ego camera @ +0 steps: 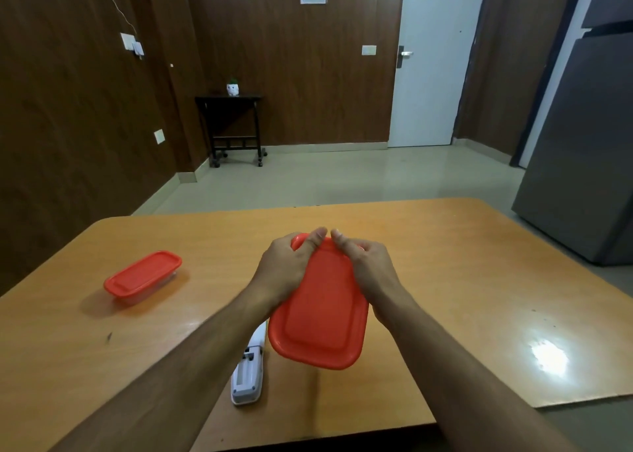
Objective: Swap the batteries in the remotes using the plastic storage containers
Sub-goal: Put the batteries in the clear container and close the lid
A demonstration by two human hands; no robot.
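Both hands grip a red-lidded container (318, 314) held above the bench (445, 263), its lid tilted toward the camera. The left hand (284, 266) and the right hand (368, 266) clasp its far end from either side, thumbs pressed on the lid's far edge, almost touching. A white remote (248, 372) lies on the bench just below the container, its battery bay open. A second red-lidded container (144, 276) sits closed on the bench, well apart to the left

Wood-panelled walls (308, 74), white door (431, 74), pale tiled floor (342, 177), dark side table (229, 99).
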